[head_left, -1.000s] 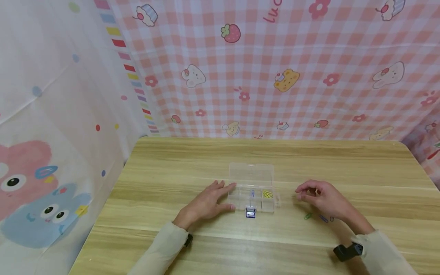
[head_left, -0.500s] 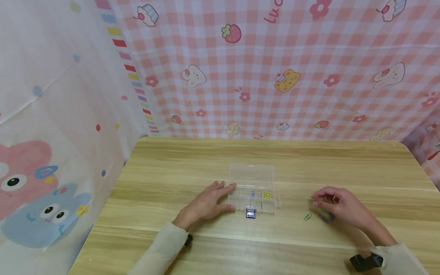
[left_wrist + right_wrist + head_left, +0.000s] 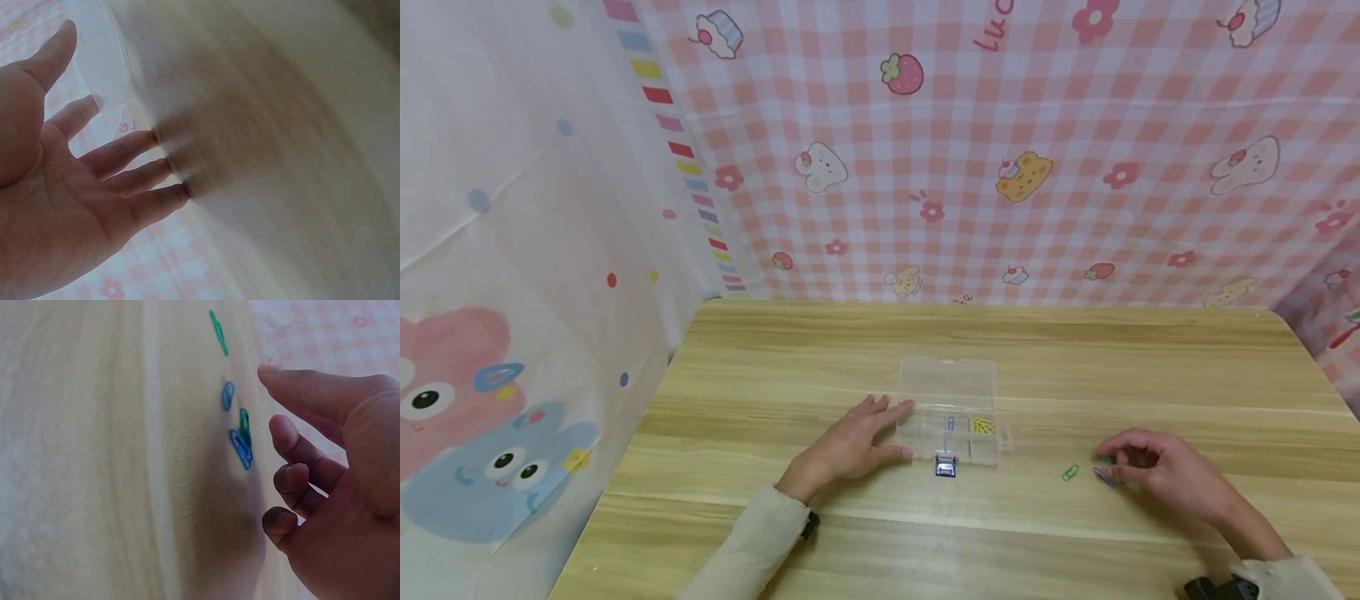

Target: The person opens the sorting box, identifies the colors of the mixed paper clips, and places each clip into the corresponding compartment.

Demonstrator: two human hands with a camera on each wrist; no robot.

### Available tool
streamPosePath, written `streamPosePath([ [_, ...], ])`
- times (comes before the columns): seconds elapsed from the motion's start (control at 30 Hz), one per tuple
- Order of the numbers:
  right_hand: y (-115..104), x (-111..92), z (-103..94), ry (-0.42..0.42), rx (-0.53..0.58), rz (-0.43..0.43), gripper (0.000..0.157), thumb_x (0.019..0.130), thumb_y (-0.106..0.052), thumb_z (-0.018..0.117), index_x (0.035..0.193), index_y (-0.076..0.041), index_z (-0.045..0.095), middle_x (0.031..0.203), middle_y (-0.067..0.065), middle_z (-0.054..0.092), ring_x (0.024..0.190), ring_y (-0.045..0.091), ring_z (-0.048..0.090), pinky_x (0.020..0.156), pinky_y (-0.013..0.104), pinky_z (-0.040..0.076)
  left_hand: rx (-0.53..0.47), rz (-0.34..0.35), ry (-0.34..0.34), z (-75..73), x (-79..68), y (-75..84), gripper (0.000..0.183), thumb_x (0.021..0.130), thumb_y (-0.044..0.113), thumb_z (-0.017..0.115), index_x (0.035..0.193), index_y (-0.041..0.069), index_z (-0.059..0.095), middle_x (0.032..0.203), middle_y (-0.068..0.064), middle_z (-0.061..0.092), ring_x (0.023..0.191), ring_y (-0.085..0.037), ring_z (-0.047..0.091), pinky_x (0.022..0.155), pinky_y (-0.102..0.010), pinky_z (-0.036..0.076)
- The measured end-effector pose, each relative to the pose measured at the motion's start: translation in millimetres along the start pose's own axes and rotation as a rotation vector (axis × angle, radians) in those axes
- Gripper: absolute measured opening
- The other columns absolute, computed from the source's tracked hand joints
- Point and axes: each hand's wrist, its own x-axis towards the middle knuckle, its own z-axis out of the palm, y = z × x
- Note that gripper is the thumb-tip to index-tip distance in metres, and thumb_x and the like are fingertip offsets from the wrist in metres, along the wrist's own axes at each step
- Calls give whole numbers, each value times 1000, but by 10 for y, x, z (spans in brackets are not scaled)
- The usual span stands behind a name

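The left hand (image 3: 850, 437) lies with its fingers straight and spread, thumb and forefinger at the left edge of a clear box (image 3: 983, 451), the other fingertips down on the tabletop (image 3: 760, 358); it grips nothing. The box's lid (image 3: 949, 383) is tipped back. Inside, the back right compartment holds yellow clips (image 3: 982, 426), and the one just left of it a blue clip (image 3: 951, 423). A blue-edged piece (image 3: 946, 465) sits at the front edge — too small to make out clearly.

The right hand (image 3: 1165, 471) is over the loose clips, fingers loosely bent, a gap between thumb and fingers, with nothing visibly held. Near its fingers on the tabletop lie a blue clip (image 3: 228, 395) and, touching each other, a dark green clip (image 3: 244, 423) and what seems a single blue one (image 3: 240, 450). A lighter green clip (image 3: 219, 332) lies apart — towards the box. Pink checked cloth (image 3: 880, 200) hangs behind.
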Motion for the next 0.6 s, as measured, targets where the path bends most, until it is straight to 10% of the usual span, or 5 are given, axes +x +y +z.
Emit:
streamPosePath([
  [0.6,69,-39,54,-17,-31,-82,18,84,-9,78,101,-11,73,81,-8,55,70,6,48,54,24,41,-3,3,2,1,0,-6,70,94,50,62,155,29,34,161,-16,27,151,-37,16,121,-56,19],
])
